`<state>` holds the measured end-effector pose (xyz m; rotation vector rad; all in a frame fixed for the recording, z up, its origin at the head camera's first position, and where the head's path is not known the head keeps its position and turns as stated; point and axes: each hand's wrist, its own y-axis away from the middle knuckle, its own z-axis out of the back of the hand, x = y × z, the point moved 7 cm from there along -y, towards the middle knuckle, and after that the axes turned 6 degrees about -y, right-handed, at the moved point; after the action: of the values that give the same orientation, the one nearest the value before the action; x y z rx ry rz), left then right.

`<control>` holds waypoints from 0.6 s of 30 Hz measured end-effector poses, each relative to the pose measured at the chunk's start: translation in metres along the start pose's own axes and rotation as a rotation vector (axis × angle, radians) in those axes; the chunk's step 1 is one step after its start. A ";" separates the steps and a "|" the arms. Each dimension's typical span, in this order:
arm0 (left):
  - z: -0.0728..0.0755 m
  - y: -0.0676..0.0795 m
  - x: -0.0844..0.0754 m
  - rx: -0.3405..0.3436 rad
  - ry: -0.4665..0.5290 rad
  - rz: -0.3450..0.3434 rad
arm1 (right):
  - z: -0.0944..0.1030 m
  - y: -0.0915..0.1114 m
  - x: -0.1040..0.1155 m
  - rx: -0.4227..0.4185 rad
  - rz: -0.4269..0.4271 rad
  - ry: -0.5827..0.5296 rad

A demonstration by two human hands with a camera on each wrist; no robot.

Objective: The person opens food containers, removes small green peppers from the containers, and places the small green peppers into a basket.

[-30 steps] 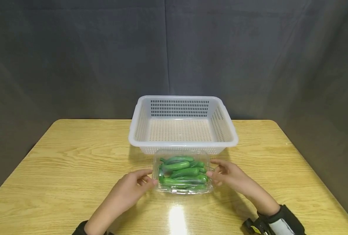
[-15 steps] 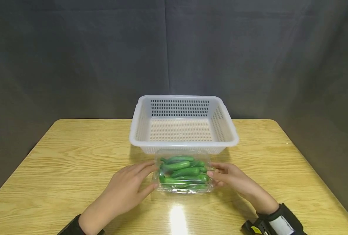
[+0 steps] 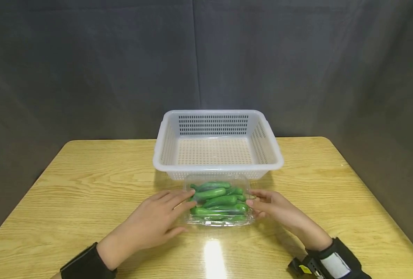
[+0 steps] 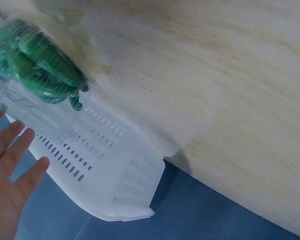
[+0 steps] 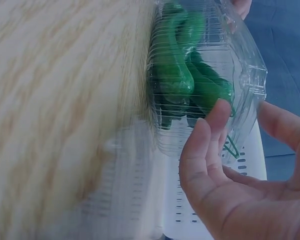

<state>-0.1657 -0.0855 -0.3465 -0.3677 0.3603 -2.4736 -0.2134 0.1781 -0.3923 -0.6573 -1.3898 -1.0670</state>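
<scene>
Now the left hand, near-left of the basket, stretches parted fingers farther over the clear container than half a second ago; contact is unclear. That container, full of green peppers, lies just in front of the basket. Near-right, the right hand pinches the container's end, apparently steadying it.

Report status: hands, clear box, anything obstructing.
Left hand outstretched at left end of clear box; right hand holding right end. Green peppers inside. White basket close behind.
</scene>
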 end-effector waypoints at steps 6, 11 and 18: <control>0.002 -0.005 -0.003 0.003 -0.053 -0.066 | 0.000 0.000 0.001 0.009 -0.005 0.002; 0.005 -0.010 -0.008 0.008 -0.080 -0.107 | -0.002 0.000 0.001 0.010 -0.003 -0.001; 0.002 -0.015 -0.005 0.083 -0.017 -0.078 | -0.002 0.002 0.001 0.014 -0.001 0.000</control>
<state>-0.1686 -0.0713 -0.3408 -0.3737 0.2395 -2.5504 -0.2114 0.1767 -0.3908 -0.6470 -1.3963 -1.0573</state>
